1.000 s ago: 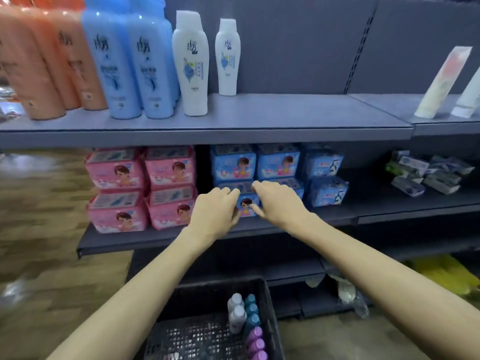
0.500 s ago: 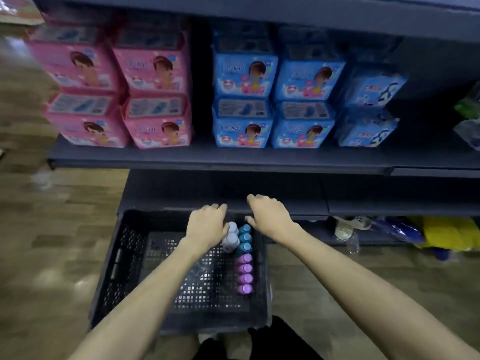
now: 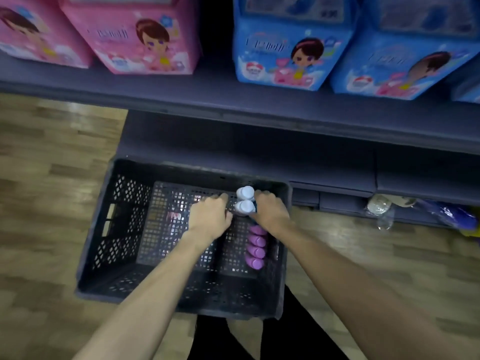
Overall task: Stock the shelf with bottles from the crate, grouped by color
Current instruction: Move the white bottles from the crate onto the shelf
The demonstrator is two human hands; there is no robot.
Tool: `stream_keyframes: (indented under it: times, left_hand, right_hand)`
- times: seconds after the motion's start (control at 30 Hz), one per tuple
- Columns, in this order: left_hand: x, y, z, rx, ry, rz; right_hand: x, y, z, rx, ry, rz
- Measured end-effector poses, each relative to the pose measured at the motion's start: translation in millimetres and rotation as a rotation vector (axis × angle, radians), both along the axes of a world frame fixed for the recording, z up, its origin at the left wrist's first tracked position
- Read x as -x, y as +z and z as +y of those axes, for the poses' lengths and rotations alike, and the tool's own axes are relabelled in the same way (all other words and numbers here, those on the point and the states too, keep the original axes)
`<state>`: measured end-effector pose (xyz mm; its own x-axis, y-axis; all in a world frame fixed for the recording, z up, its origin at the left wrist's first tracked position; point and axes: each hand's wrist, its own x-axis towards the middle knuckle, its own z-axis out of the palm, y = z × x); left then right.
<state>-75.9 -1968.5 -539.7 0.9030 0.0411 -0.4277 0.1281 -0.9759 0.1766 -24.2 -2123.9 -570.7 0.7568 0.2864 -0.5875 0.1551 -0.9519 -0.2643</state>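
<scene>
Both hands are down in the dark perforated plastic crate [image 3: 98, 245] on the floor. White-capped bottles [image 3: 245, 200] stand upright, long axis vertical, between the hands at the crate's far right. Left hand [image 3: 210, 216] fingers curled just left of them; grip unclear. Right hand [image 3: 270, 210] curls round the teal-capped bottles [image 3: 255, 205], touching the white ones. Purple-capped bottles [image 3: 255, 249] line up nearer.

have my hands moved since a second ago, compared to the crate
Yes. A second ago both hands were up at the middle shelf's blue packs. Now the left hand and right hand are down inside the crate, beside the white-capped bottles.
</scene>
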Motion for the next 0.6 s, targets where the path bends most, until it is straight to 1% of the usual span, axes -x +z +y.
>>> stream_keyframes:
  times: [0.13, 0.27, 0.47, 0.6]
  left_hand:
    - [5, -36, 4, -0.011, -0.004, 0.079]
    - [8, -60, 5, -0.044, 0.0, 0.122]
    - [20, -88, 1, 0.052, 0.056, 0.111]
    - [36, -99, -8, 0.062, 0.045, 0.14]
  right_hand:
    - [-2, -42, 11, 0.042, 0.002, -0.007]
    - [1, -72, 17, 0.091, 0.077, -0.05]
    - [6, -88, 20, 0.116, 0.132, -0.14]
    - [8, -94, 20, 0.123, 0.168, -0.154]
